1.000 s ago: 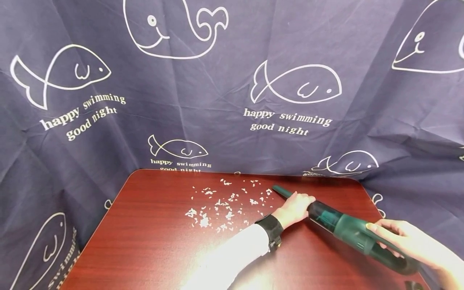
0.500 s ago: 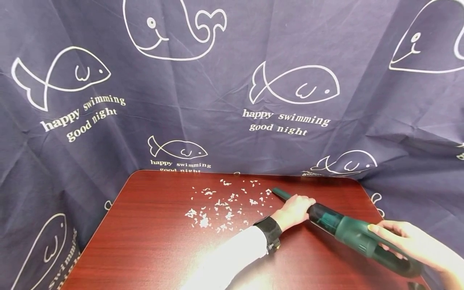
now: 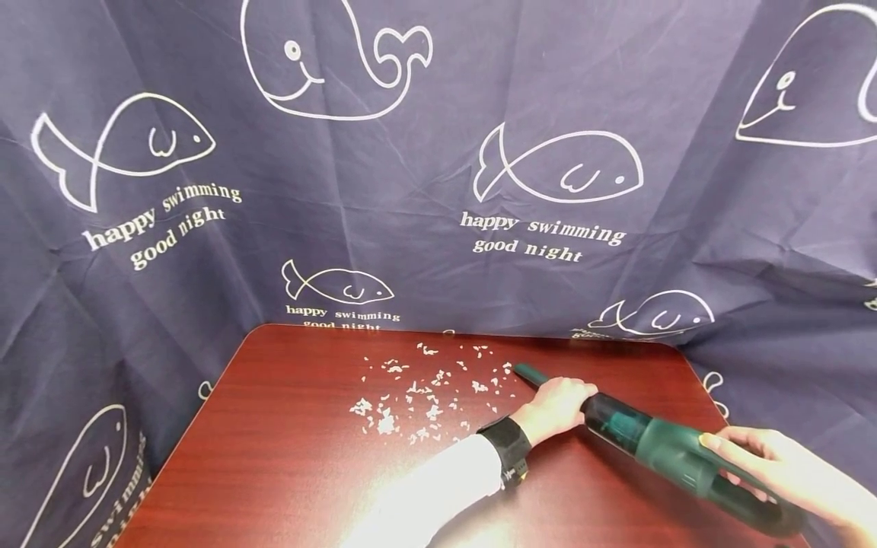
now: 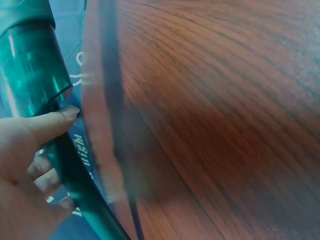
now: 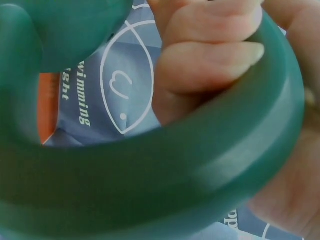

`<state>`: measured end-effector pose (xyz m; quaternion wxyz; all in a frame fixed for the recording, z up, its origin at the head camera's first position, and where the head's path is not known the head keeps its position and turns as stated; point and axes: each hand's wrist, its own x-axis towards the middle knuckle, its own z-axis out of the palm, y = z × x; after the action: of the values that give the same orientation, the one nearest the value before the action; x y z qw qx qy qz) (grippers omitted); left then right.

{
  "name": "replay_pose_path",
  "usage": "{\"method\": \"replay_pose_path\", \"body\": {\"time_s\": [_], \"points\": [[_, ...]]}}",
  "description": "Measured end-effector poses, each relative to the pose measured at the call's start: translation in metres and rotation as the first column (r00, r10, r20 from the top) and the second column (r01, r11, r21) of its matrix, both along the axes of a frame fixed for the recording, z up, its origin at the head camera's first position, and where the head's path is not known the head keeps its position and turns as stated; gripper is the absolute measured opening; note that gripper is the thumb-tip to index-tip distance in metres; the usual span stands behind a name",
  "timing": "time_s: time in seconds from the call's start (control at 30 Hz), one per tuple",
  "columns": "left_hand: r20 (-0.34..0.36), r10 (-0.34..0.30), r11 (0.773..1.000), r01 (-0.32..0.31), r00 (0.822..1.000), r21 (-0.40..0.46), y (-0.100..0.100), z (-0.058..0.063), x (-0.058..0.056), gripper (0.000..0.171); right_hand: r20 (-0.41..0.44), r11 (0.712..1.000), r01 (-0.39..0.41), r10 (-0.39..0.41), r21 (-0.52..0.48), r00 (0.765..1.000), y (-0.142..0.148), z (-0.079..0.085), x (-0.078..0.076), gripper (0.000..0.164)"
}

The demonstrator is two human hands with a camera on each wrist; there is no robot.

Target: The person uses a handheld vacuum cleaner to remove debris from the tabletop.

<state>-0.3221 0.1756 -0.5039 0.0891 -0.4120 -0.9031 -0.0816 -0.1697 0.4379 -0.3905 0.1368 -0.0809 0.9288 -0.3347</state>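
Shifting slightly rightward and toward the near side since a second ago, a green handheld vacuum is now holding its nozzle just beside the rightmost of the white scraps, which are lying in their same scatter. At left, those scraps are resting loose on the worktop; a puff of air or a careless nudge from the nozzle could be sending them flying. Next along, a white sleeve is reaching close by the nearest pieces, risking a smear if it is dipping. Farther right, the left hand is gripping the nozzle near its joint, fingers curling round it; a twist there could, I judge, be working it loose. At far right, the right hand is wrapping its fingers around the loop handle, near the right edge; a slackening hold could be letting the back end drop. Whether suction is running, I cannot tell.
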Motion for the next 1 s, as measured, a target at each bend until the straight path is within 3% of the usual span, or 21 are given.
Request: {"method": "replay_pose_path", "body": {"time_s": [0.13, 0.67, 1.0], "points": [[0.002, -0.008, 1.0, 0.008, 1.0, -0.002, 0.0, -0.001, 0.005, 0.031, 0.014, 1.0, -0.008, 0.008, -0.011, 1.0, 0.002, -0.003, 0.005, 0.028], [0.04, 0.017, 1.0, -0.017, 0.999, 0.004, -0.004, 0.001, 0.013, 0.03, -0.063, 0.999, -0.042, 0.044, 0.025, 0.997, 0.008, -0.005, 0.008, 0.027], [0.03, 0.02, 1.0, -0.02, 0.999, 0.008, -0.008, 0.001, 0.015, 0.03, -0.043, 0.998, -0.069, 0.07, 0.01, 0.997, 0.011, -0.007, 0.005, 0.029]]}}
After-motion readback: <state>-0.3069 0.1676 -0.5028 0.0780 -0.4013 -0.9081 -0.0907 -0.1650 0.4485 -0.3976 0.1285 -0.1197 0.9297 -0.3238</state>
